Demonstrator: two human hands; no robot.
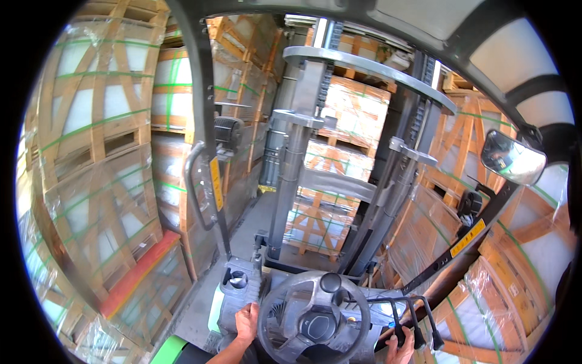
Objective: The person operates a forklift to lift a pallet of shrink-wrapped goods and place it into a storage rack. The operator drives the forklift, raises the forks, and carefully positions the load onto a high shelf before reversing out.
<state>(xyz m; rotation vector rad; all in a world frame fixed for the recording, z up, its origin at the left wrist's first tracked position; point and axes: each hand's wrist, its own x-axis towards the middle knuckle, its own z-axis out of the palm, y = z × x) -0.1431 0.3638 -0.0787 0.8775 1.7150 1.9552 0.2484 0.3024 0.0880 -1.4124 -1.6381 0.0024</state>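
Observation:
I sit at the controls of a forklift. My left hand (247, 321) is closed at the edge of the grey dashboard (242, 273), left of the steering wheel (267, 318); what it grips, if anything, is hidden. The black spinner knob (330, 282) at the wheel's top has no hand on it. On the right, my right hand (400, 347) is closed round the black knob of the nearest control lever (398, 315). Two more levers (435, 337) stand just right of it. Ahead, beyond the mast (291, 164), wrapped wooden crates (357, 112) are stacked upright.
Tall stacks of strapped wooden crates rise close on the left (100, 109) and right (470, 130). A red and yellow beam (139, 273) lies along the left stack. A mirror (514, 159) hangs from the right cab post. Grey floor (242, 227) shows left of the mast.

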